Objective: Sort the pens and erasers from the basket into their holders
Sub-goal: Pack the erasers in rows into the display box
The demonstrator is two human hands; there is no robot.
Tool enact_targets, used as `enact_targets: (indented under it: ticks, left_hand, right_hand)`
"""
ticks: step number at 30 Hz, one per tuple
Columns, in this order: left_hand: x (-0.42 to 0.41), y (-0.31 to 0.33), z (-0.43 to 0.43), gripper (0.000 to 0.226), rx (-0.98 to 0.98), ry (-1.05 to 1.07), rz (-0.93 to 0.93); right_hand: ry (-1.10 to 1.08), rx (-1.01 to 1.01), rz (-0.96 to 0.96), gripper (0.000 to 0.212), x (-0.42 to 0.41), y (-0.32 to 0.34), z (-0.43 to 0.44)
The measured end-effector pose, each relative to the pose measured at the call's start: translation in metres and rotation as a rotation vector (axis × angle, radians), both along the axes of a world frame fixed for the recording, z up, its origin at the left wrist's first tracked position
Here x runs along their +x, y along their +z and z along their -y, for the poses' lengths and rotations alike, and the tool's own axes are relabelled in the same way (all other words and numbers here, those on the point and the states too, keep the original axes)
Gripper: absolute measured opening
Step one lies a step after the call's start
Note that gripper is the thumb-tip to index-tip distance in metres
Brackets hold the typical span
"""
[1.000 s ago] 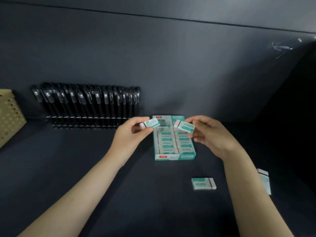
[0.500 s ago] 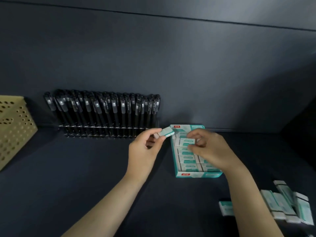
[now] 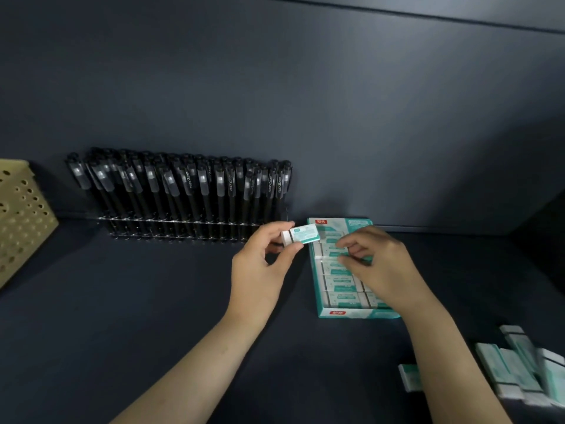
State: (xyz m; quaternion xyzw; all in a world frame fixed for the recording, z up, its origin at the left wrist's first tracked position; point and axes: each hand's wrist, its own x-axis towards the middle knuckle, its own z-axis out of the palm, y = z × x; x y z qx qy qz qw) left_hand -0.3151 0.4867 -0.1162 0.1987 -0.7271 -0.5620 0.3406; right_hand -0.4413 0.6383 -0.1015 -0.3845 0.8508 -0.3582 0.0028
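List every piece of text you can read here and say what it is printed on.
"TEST 2": runs lengthwise on the caps of several black pens in the rack; the smaller marks after it are too blurred to read.
Eraser box: red tags on the back and front walls carry white characters, too blurred to read.
Eraser in the left hand: the sleeve print is too small to read.
Loose erasers: motion-blurred, unreadable.

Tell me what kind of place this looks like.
Probably a stationery display or stock shelf: a rack of black pens stands against the dark back wall, a teal box is packed with erasers, a perforated basket sits at the left, and the left hand holds an eraser.
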Motion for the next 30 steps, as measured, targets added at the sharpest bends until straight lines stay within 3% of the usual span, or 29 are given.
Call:
enact_targets:
  ticks: [4, 8, 11, 13, 15, 21, 26, 30]
  left_hand:
    - [0.000, 0.002, -0.005, 0.015, 0.079, -0.031, -0.007]
    - [0.001, 0.007, -0.012, 0.004, 0.130, -0.093, -0.004]
    - [-0.001, 0.005, -0.012, 0.012, 0.132, -0.129, 0.021]
    - [-0.002, 0.002, -0.012, 0.017, 0.064, -0.184, 0.045]
    - [-0.003, -0.002, -0.010, 0.025, -0.129, -0.202, 0.109]
    - [-0.005, -0.011, -0.011, 0.035, -0.495, -0.223, 0.378]
    - [-0.004, -0.014, -0.014, 0.036, -0.557, -0.180, 0.385]
    - [-0.004, -0.014, -0.015, 0.041, -0.579, -0.191, 0.399]
  right_hand:
    - [0.044, -0.147, 0.177, 0.040, 0.009, 0.014, -0.003]
    - [0.121, -0.306, 0.307, 0.023, 0.016, 0.021, -0.001]
    - [0.120, -0.350, 0.368, 0.014, 0.016, 0.023, -0.003]
    - [0.045, -0.420, 0.442, 0.013, 0.009, 0.024, -0.008]
    - [-0.053, -0.467, 0.511, 0.015, -0.001, 0.023, -0.016]
    - [-0.219, -0.227, 0.460, 0.018, -0.019, 0.014, -0.041]
    - [-0.203, -0.100, 0.408, 0.012, -0.020, 0.013, -0.042]
    - [-0.209, -0.005, 0.295, 0.025, -0.018, 0.013, -0.040]
